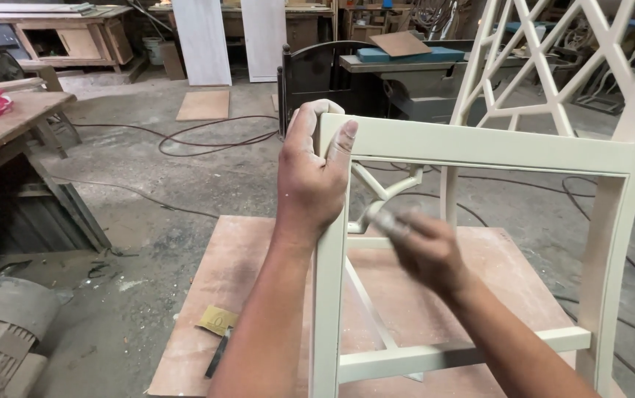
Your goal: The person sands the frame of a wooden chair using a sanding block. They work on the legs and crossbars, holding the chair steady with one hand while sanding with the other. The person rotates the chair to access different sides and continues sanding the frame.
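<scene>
A cream-painted wooden chair frame (480, 147) lies tipped on a reddish plywood board (244, 265). My left hand (314, 173) grips the frame's upper left corner, fingers wrapped over the top. My right hand (424, 247), blurred with motion, sits inside the frame's opening by a curved corner bracket (387, 193). It holds a small grey piece, likely sandpaper (389, 221), against the wood. White dust covers both hands.
A yellow sandpaper scrap (218, 319) and a dark thin tool (218, 354) lie on the board's left part. A wooden workbench (8, 125) stands at left, cables (207, 140) trail over the concrete floor, and a machine table (413, 74) stands behind.
</scene>
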